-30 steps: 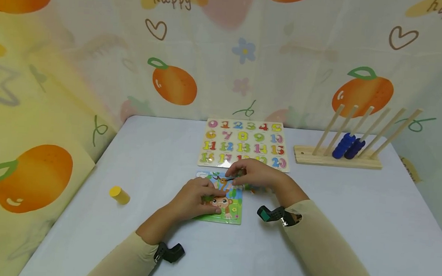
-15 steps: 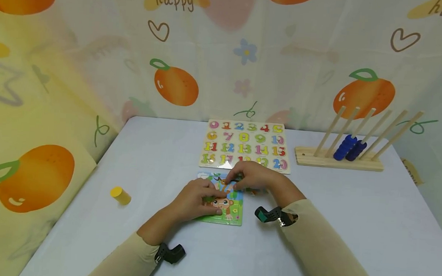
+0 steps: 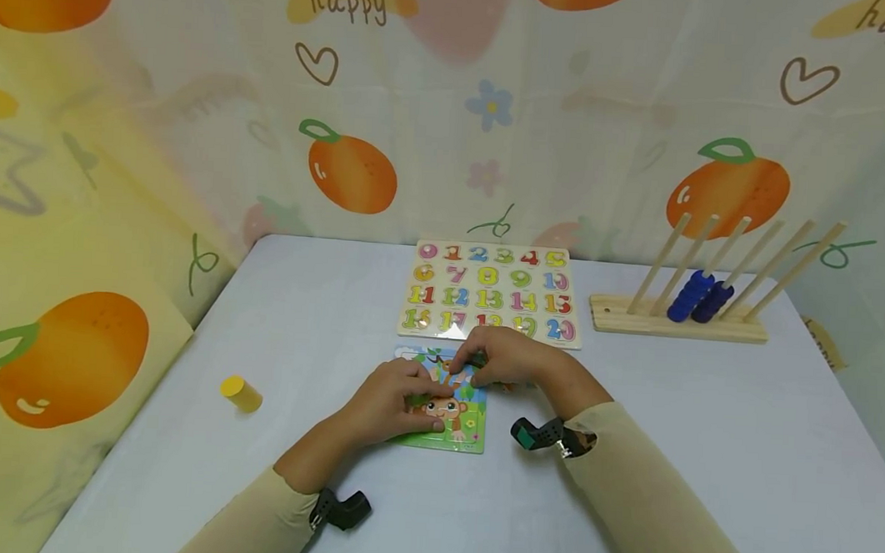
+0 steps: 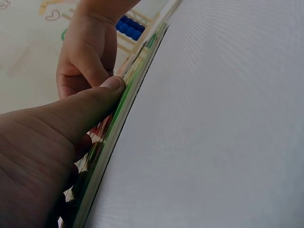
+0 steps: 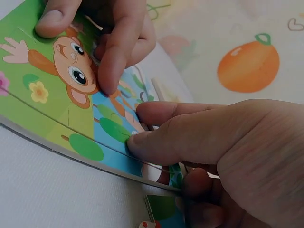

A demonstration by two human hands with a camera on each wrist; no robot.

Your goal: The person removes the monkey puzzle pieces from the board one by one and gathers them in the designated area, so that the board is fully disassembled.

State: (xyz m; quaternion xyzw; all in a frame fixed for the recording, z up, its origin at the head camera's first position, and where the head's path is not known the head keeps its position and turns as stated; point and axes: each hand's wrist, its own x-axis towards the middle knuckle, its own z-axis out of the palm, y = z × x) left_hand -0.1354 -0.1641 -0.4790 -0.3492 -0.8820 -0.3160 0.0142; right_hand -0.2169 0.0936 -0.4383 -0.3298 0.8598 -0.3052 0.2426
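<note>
A small jigsaw puzzle (image 3: pixel 471 439) with a cartoon monkey lies on the white table. My left hand (image 3: pixel 387 399) rests on its left side, thumb and fingertips spread over the monkey picture. At the upper right part, the thumb and index finger of my right hand (image 3: pixel 509 357) grip a puzzle piece at the board's surface; the fingers hide most of this piece. In the right wrist view, my right hand (image 5: pixel 190 137) has its other fingers curled by the board's edge. A loose puzzle piece (image 5: pixel 164 209) shows just below that edge, partly covered by the hand.
Behind the puzzle lies a wooden number board (image 3: pixel 486 297) with colourful digits 0 to 20. A wooden peg rack (image 3: pixel 676 320) with dark blue beads on two rods stands at the back right. On the left is a yellow cylinder (image 3: pixel 241 393). A printed cloth hangs behind the table.
My right hand has shifted slightly down and toward me over the puzzle's upper right, with its fingertips lower on the board. My left hand stays in the same spot on the puzzle.
</note>
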